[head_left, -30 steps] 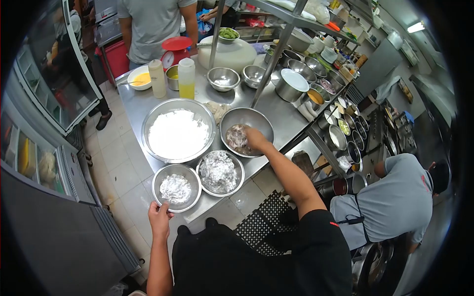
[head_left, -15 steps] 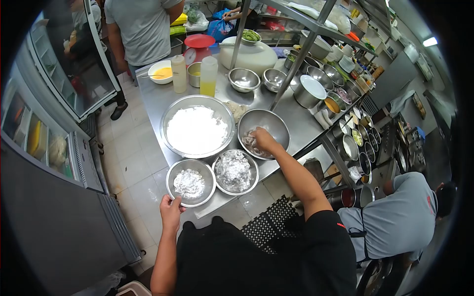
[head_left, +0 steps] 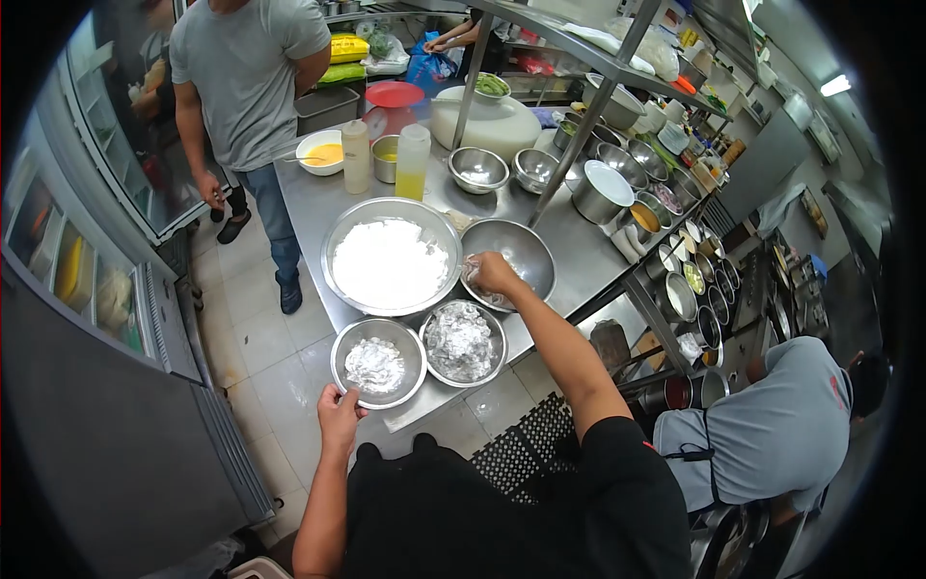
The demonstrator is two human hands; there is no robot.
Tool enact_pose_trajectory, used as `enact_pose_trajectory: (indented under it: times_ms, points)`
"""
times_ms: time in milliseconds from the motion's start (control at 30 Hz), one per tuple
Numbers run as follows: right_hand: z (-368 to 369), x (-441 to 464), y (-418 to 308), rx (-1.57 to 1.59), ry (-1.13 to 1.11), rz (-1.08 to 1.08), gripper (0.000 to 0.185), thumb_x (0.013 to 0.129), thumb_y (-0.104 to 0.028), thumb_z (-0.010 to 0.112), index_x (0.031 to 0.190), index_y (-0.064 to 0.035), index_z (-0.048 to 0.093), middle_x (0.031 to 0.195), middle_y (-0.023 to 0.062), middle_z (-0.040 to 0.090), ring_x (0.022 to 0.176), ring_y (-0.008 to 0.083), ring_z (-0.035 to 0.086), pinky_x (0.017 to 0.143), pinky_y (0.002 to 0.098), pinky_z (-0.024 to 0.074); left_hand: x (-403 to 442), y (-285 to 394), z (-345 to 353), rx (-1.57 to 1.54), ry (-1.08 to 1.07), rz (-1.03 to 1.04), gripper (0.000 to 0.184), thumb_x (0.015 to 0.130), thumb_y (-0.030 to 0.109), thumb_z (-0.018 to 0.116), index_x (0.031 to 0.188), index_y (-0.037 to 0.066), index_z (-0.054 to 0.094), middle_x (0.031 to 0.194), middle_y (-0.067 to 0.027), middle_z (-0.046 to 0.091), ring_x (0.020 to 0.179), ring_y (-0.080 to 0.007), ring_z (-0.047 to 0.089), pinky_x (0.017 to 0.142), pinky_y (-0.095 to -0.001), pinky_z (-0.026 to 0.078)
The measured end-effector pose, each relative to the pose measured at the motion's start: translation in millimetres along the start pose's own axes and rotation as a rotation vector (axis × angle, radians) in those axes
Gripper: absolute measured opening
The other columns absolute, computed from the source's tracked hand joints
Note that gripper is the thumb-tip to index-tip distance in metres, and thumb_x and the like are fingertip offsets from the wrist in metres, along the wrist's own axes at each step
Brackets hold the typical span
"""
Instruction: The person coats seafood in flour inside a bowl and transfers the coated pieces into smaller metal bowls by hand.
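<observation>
My left hand (head_left: 340,417) is closed on the near rim of a small steel bowl (head_left: 415,378), which holds flour-coated pieces (head_left: 375,366). My right hand (head_left: 496,274) reaches into a steel bowl (head_left: 536,261), fingers bent together round pale raw strips (head_left: 473,269) at its left side; the fingertips are partly hidden. Between them at the front stands another steel bowl (head_left: 500,362) with white-dusted pieces (head_left: 459,338). Behind the small bowl, a wide steel bowl (head_left: 333,227) is filled with white powder (head_left: 391,259).
Two squeeze bottles (head_left: 413,162) and a white bowl of yellow liquid (head_left: 322,152) stand farther back. A shelf post (head_left: 577,135) rises from the steel table (head_left: 313,256). One person (head_left: 253,87) stands at the back left, another (head_left: 772,425) bends at the right.
My right hand has moved left inside its bowl and gathered strips. My left hand keeps its hold on the rim. The person at the back left has turned and stepped nearer the table's side.
</observation>
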State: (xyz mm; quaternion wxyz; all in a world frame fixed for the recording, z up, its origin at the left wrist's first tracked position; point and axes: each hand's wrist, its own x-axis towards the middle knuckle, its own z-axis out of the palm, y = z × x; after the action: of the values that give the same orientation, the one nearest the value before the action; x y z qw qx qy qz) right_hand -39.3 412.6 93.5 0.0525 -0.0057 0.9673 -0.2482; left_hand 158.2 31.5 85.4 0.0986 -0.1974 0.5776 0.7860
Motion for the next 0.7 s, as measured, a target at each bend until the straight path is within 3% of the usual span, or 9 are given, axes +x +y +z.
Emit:
enact_pose_trajectory:
  times_ms: [67, 100, 167, 300, 467, 700]
  points:
    - [1.3, 7.8, 7.4, -0.016, 0.071, -0.223, 0.032, 0.061, -0.006, 0.065, 0.093, -0.0023, 0.069, 0.083, 0.0273, 0.064, 0.078, 0.0408, 0.064, 0.071, 0.0438, 0.0519, -1.4, 0.9, -0.1, -0.008, 0.002, -0.003, 0.009, 0.088, 0.007, 0.060, 0.086, 0.005, 0.051, 0.078, -0.0031, 0.057, 0.058, -0.0070, 0.054, 0.049, -0.0200, 0.048]
    - [-7.7, 6.1, 1.3, -0.017, 0.068, -0.225, 0.032, 0.061, -0.006, 0.065, 0.093, -0.0023, 0.069, 0.083, 0.0273, 0.064, 0.078, 0.0408, 0.064, 0.071, 0.0438, 0.0519, -1.5, 1.5, -0.1, -0.015, -0.002, -0.006, 0.009, 0.088, 0.007, 0.060, 0.086, 0.005, 0.051, 0.078, -0.0031, 0.058, 0.058, -0.0070, 0.054, 0.049, -0.0200, 0.048]
    - [-32.0, 1.5, -8.5, -0.178, 0.067, -0.168, 0.031, 0.062, -0.007, 0.065, 0.092, -0.0010, 0.069, 0.083, 0.0279, 0.063, 0.077, 0.0412, 0.064, 0.070, 0.0439, 0.0520, -1.4, 1.4, -0.4, -0.020, -0.004, -0.008, 0.009, 0.088, 0.007, 0.060, 0.086, 0.005, 0.051, 0.078, -0.0030, 0.058, 0.058, -0.0069, 0.054, 0.049, -0.0200, 0.048]
    - [-74.6, 3.0, -12.1, -0.208, 0.131, -0.123, 0.030, 0.062, -0.010, 0.068, 0.089, 0.0009, 0.068, 0.082, 0.0273, 0.064, 0.075, 0.0394, 0.065, 0.069, 0.0424, 0.0523, -3.8, 3.5, 1.5, -0.030, -0.006, -0.004, 0.009, 0.088, 0.006, 0.060, 0.086, 0.005, 0.051, 0.077, -0.0027, 0.057, 0.058, -0.0067, 0.053, 0.049, -0.0202, 0.047]
    - [-109.3, -11.1, -23.9, 0.043, 0.171, -0.008, 0.027, 0.062, -0.012, 0.073, 0.085, 0.0006, 0.069, 0.073, 0.0157, 0.068, 0.064, 0.0239, 0.065, 0.064, 0.0361, 0.0522, -1.6, 0.1, -1.0, -0.032, -0.018, 0.001, 0.010, 0.088, 0.006, 0.060, 0.085, 0.005, 0.051, 0.078, -0.0026, 0.057, 0.058, -0.0065, 0.053, 0.049, -0.0201, 0.047]
    - [-117.3, -14.5, -16.6, 0.061, 0.151, 0.120, 0.024, 0.063, -0.011, 0.072, 0.085, -0.0008, 0.070, 0.071, 0.0108, 0.067, 0.061, 0.0162, 0.061, 0.059, 0.0323, 0.0507, -1.9, 0.5, -1.8, -0.056, -0.038, 0.010, 0.011, 0.088, 0.009, 0.061, 0.085, 0.007, 0.051, 0.076, -0.0011, 0.057, 0.056, -0.0061, 0.052, 0.049, -0.0191, 0.046]
